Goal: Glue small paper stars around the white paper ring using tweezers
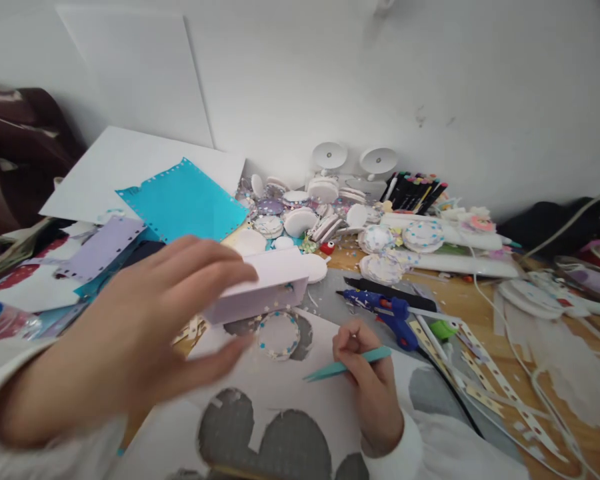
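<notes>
My left hand [165, 333] reaches over the work area, slightly blurred, its thumb and fingers apart with nothing between them. Just beyond its fingertips lies a white disc [279, 335] edged with small blue and pale star-like bits. A white folded card or box [275, 272] stands behind the disc, partly hidden by my left fingers. In my right hand [367, 387] is a pair of teal tweezers [330, 369], gripped between thumb and fingers with the tips pointing left. Beneath both hands is a white sheet [280, 390] with round holes cut out, a grey surface showing through.
A blue glue gun [387, 310] lies right of centre, its cord running toward me. Decorated white discs [300, 220] pile up along the wall near a group of markers [415, 190]. Blue paper [185, 203] lies at the left, and perforated strips [505, 380] at the right.
</notes>
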`<action>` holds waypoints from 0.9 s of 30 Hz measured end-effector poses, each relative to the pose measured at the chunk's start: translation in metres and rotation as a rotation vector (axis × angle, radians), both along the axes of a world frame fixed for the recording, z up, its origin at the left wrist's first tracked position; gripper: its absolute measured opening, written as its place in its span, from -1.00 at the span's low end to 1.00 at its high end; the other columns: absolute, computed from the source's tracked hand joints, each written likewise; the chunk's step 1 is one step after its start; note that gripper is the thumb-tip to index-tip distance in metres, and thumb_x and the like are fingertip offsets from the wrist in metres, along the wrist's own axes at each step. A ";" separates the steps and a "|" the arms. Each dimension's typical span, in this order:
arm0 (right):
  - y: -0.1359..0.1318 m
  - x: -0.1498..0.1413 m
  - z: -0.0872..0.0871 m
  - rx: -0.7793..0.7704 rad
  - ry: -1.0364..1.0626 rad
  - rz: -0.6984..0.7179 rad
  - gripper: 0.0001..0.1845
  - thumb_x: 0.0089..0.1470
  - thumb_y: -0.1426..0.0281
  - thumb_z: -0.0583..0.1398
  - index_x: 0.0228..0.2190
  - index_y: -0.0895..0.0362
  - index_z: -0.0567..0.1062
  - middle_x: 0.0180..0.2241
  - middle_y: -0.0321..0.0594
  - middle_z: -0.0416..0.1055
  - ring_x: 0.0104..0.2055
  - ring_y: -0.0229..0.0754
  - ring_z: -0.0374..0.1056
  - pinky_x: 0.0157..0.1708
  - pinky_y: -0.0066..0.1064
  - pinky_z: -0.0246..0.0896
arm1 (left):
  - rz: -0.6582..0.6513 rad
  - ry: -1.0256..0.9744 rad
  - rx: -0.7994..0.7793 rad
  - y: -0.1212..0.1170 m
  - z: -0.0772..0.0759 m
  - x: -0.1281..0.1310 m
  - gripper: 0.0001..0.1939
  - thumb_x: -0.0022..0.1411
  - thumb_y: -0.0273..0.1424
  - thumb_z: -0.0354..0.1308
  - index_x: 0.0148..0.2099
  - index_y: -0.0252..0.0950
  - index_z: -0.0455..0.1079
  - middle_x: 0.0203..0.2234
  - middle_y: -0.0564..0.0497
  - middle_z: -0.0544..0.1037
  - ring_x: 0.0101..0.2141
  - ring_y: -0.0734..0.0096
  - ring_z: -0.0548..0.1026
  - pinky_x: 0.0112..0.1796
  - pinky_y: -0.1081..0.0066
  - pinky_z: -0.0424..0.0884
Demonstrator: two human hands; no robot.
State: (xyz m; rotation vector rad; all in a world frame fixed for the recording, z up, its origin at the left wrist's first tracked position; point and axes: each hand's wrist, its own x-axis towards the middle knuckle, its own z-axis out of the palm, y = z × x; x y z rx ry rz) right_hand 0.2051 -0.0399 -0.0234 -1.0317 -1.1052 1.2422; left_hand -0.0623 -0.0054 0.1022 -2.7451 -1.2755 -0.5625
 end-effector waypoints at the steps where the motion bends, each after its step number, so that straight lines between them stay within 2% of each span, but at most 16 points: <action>1: 0.001 -0.001 0.002 -0.025 -0.012 0.043 -0.96 0.07 0.43 0.07 -0.40 0.07 0.33 -0.62 -0.46 0.04 -0.59 -0.34 -0.09 -0.62 -0.49 -0.23 | 0.006 0.059 0.034 0.016 0.005 0.004 -0.55 0.17 -0.15 0.14 0.08 -0.17 0.30 -0.01 -0.08 0.40 -0.06 0.05 0.39 -0.06 0.14 0.32; 3: 0.004 -0.003 0.006 -0.070 -0.037 0.153 -0.87 0.06 0.40 0.08 -0.31 0.09 0.40 -0.66 -0.48 0.01 -0.64 -0.36 -0.11 -0.64 -0.49 -0.25 | 0.021 0.144 0.045 0.043 0.004 0.006 -0.42 0.17 -0.04 0.09 0.15 -0.23 0.26 0.07 -0.17 0.34 0.02 -0.07 0.32 -0.03 0.06 0.28; 5: 0.007 -0.005 0.009 -0.103 -0.060 0.260 -0.79 0.04 0.38 0.09 -0.26 0.13 0.44 -0.70 -0.50 0.00 -0.68 -0.38 -0.09 -0.66 -0.49 -0.25 | 0.057 0.192 -0.054 0.059 -0.006 0.002 -0.35 0.17 0.00 0.07 0.21 -0.25 0.21 0.10 -0.18 0.34 0.04 -0.07 0.32 -0.01 0.08 0.29; 7: 0.008 -0.007 0.010 -0.124 -0.079 0.327 -0.77 0.03 0.36 0.10 -0.25 0.15 0.45 -0.70 -0.49 0.04 -0.69 -0.39 -0.05 -0.66 -0.49 -0.23 | 0.061 0.194 -0.169 0.066 -0.019 -0.006 -0.34 0.24 0.00 -0.01 0.27 -0.25 0.13 0.08 -0.15 0.39 0.02 0.01 0.38 -0.04 0.18 0.32; 9: 0.009 -0.008 0.009 -0.137 -0.091 0.347 -0.76 0.03 0.34 0.10 -0.26 0.16 0.45 -0.69 -0.49 0.05 -0.68 -0.39 -0.03 -0.65 -0.49 -0.20 | 0.081 0.175 -0.211 0.068 -0.027 -0.013 -0.33 0.27 0.00 -0.06 0.30 -0.23 0.08 0.06 -0.13 0.42 0.01 0.05 0.40 -0.06 0.24 0.33; 12: 0.010 -0.008 0.008 -0.155 -0.099 0.340 -0.77 0.04 0.31 0.10 -0.27 0.15 0.43 -0.68 -0.49 0.04 -0.67 -0.39 -0.02 -0.63 -0.49 -0.18 | 0.119 0.126 -0.226 0.072 -0.028 -0.018 -0.35 0.27 0.00 -0.06 0.32 -0.16 0.07 0.04 -0.11 0.44 -0.01 0.06 0.42 -0.08 0.28 0.33; 18: 0.011 -0.008 0.008 -0.196 -0.074 0.330 -0.78 0.02 0.31 0.13 -0.29 0.14 0.43 -0.67 -0.50 0.04 -0.67 -0.41 -0.03 -0.65 -0.50 -0.20 | 0.119 -0.133 -0.335 0.082 -0.010 -0.017 -0.36 0.22 0.01 0.03 0.27 -0.14 0.17 0.15 -0.01 0.37 0.05 0.11 0.38 0.01 0.26 0.29; 21: 0.010 -0.007 0.006 -0.216 -0.037 0.308 -0.80 0.01 0.29 0.12 -0.32 0.13 0.41 -0.66 -0.49 0.04 -0.67 -0.42 -0.05 -0.65 -0.51 -0.22 | 0.198 -0.270 -0.378 0.086 0.006 -0.021 -0.39 0.16 0.03 0.09 0.21 -0.07 0.26 0.14 0.08 0.38 0.05 0.11 0.38 -0.01 0.26 0.32; 24: 0.011 -0.006 0.003 -0.236 0.007 0.290 -0.83 0.01 0.28 0.12 -0.36 0.12 0.38 -0.64 -0.49 0.05 -0.67 -0.43 -0.10 -0.66 -0.52 -0.25 | 0.303 -0.315 -0.387 0.092 0.022 -0.029 -0.39 0.12 0.07 0.11 0.18 -0.02 0.29 0.08 0.11 0.45 -0.03 0.10 0.43 -0.07 0.23 0.35; 27: 0.012 -0.005 0.001 -0.251 0.043 0.283 -0.85 0.02 0.28 0.12 -0.38 0.11 0.37 -0.64 -0.48 0.06 -0.66 -0.43 -0.12 -0.66 -0.52 -0.26 | 0.291 -0.259 -0.430 0.096 0.027 -0.036 -0.37 0.11 0.08 0.10 0.17 -0.05 0.30 0.09 0.09 0.44 -0.03 0.09 0.42 -0.07 0.22 0.34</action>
